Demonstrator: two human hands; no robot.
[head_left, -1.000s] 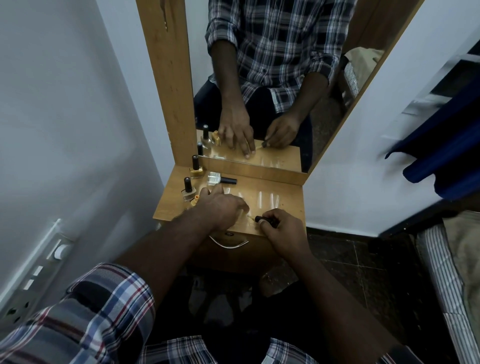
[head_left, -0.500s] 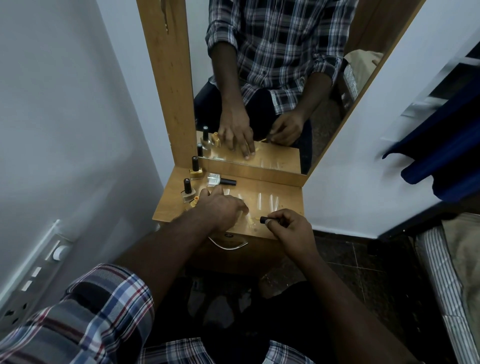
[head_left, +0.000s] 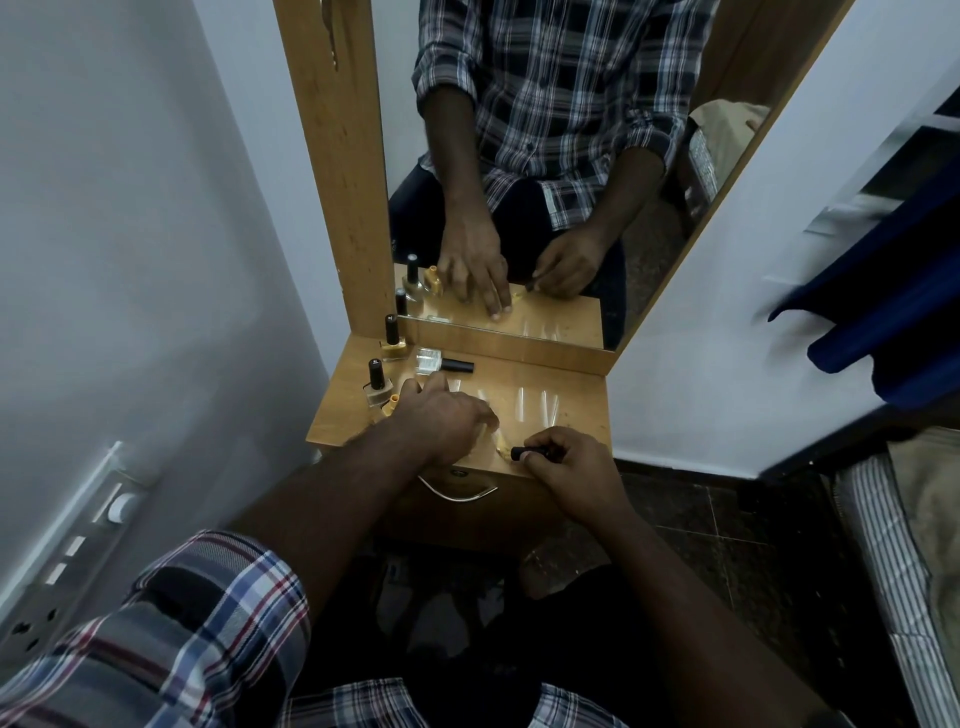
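Right hand (head_left: 571, 467): pinches brush cap (head_left: 527, 451), bristles on yellow nail tip (head_left: 503, 446), centre frame, so painting it.
Left hand (head_left: 441, 421): fingers flat, gripping nothing, pressing the counter (head_left: 571, 395), likely to steady the tip.

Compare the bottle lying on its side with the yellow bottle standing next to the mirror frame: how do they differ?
The lying bottle is tipped over, its cap pointing right; the yellow bottle stands upright, cap pointing up. The lying bottle looks clear, while the yellow bottle holds yellow polish. Both have black caps and rest on the wooden tabletop.
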